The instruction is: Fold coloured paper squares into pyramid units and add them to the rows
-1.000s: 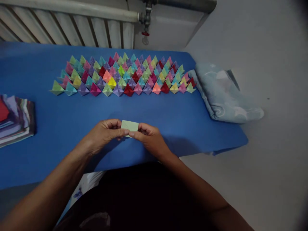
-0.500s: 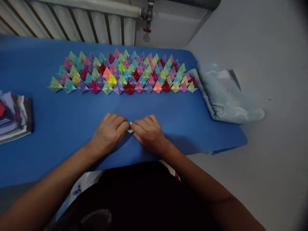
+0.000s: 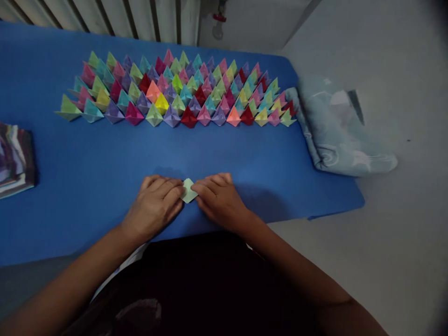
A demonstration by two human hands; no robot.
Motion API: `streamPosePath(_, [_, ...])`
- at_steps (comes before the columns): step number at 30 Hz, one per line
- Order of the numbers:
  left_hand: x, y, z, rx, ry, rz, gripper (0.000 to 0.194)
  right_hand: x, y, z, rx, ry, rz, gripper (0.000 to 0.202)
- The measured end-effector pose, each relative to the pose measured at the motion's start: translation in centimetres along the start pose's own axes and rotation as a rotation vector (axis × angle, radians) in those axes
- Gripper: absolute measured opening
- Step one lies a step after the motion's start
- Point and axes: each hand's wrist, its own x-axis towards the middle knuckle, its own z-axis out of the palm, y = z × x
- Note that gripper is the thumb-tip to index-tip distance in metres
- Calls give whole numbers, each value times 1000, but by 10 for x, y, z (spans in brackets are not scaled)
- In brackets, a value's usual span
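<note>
Below the paper boats (image 3: 172, 115), both hands pinched a green paper (image 3: 189, 191). The left hand (image 3: 154, 205) and right hand (image 3: 219, 198) nearly met.

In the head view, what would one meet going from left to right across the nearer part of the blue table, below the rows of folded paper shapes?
Multicoloured stack → left hand → pale green paper → right hand → folded pale blue cloth.

Matt folded paper boats (image 3: 189, 117); soft cloth bundle (image 3: 336, 135).
</note>
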Motion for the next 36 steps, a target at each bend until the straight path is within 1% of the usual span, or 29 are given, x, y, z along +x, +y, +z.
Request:
streamPosePath(4, [0,-1,0,-7,1,-2,12,-4,-8,-2,50,50,74,18])
streamPosePath(10, [-1,-3,-1,-56,-4,-32,13,-5,-11,-3,108,54,178,21])
streamPosePath(14, [3,-5,-3,-156,-41,-126,19,-3,-9,-1,176,97,236,19])
streamPosePath(19, [8,-9,1,-185,-102,-275,28,3,-10,1,205,71,332,18])
streamPosePath(24, [10,-13,8,-186,-124,-333,29,8,-9,1,174,39,379,19])
streamPosePath(31, [9,-12,12,-103,-103,-320,29,13,-11,2,142,-20,419,18])
streamPosePath(34, [7,-10,13,-61,-59,-292,29,14,-12,1,144,-34,438,16])
streamPosePath(36, [6,-9,14,-30,-16,-241,27,14,-12,0,159,-38,447,15])
